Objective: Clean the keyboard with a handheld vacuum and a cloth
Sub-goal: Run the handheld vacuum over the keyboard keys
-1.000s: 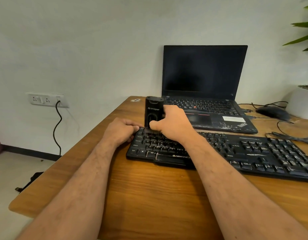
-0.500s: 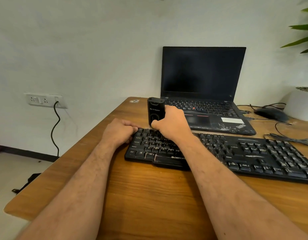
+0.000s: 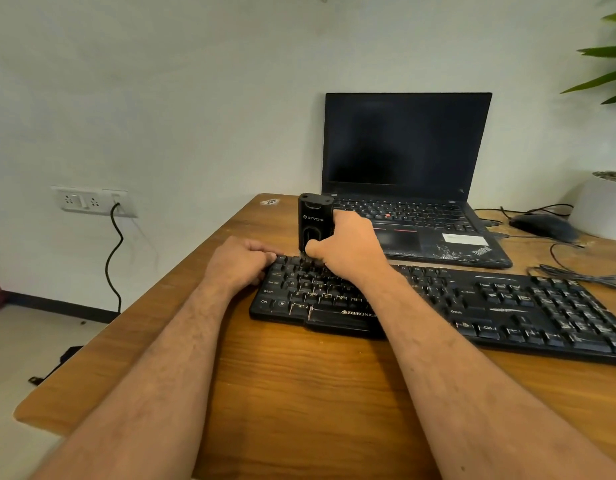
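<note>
Right hand [image 3: 348, 247] is gripping upright black vacuum [image 3: 315, 220] on keyboard [image 3: 438, 303] top-left keys (nozzle hidden); left hand [image 3: 239, 263], fingers curled, is seemingly holding keyboard's corner.

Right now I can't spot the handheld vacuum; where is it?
In the head view the handheld vacuum stands upright at the keyboard's far left end, gripped by the right hand, beside the laptop.

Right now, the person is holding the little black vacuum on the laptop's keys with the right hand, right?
Not quite. The head view shows the right hand holding the handheld vacuum upright on the black Zebronics keyboard, not the laptop behind it.
</note>
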